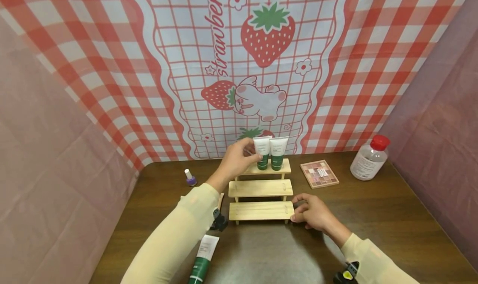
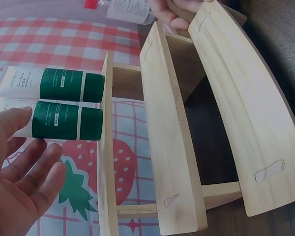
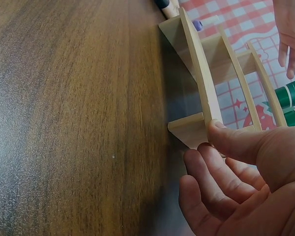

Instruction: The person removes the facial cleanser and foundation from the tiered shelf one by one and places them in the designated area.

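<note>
Two small white-and-green squeeze tubes stand side by side, caps down, on the top step of a three-step wooden stand (image 1: 261, 188). My left hand (image 1: 237, 157) is at the left tube (image 1: 263, 145), thumb across its white upper part and index finger partly hidden behind it. In the left wrist view the other fingers spread loosely below the tube. The right tube (image 1: 278, 149) stands close beside it. At the lowest step's right end, my right hand (image 1: 315, 213) pinches the wooden edge, its thumb (image 3: 231, 135) on top and fingertips underneath.
A larger green-and-white tube (image 1: 201, 261) lies at the front left, partly behind the left sleeve. Purple nail polish (image 1: 191, 179) stands left of the stand. An eyeshadow palette (image 1: 319, 174) and a red-capped clear bottle (image 1: 367, 163) are to the right. A strawberry-print cloth (image 1: 179, 68) hangs behind.
</note>
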The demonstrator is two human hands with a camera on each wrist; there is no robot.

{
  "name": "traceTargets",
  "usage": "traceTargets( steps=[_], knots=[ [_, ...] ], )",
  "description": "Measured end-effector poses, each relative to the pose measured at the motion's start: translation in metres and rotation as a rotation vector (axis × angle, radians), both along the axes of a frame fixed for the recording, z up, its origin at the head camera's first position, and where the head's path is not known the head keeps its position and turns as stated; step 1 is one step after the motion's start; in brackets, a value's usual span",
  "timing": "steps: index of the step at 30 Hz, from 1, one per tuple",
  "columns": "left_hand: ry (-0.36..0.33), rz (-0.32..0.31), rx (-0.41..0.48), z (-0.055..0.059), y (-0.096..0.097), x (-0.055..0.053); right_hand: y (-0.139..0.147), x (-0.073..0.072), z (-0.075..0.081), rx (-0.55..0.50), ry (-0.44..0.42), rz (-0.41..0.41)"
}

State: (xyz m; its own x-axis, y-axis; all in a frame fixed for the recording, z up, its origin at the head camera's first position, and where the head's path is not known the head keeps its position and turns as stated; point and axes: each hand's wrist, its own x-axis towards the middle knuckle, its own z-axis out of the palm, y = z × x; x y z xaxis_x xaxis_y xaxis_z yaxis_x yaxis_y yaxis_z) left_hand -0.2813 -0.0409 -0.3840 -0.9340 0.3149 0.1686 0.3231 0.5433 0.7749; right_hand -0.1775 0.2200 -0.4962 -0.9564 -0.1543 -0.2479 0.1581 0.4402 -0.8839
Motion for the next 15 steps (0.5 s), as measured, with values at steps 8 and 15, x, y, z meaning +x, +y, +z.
traceTargets(
  steps=[8,15],
  knots=[
    [0.004,0.011,-0.016,0.0005,-0.0002,-0.0017,-0.0003,-0.0003,0.0003,-0.007,0.006,0.002],
    [0.009,0.014,-0.007,-0.0007,-0.001,-0.0018,-0.0011,0.0005,-0.0001,0.005,-0.001,-0.01]
  ],
)
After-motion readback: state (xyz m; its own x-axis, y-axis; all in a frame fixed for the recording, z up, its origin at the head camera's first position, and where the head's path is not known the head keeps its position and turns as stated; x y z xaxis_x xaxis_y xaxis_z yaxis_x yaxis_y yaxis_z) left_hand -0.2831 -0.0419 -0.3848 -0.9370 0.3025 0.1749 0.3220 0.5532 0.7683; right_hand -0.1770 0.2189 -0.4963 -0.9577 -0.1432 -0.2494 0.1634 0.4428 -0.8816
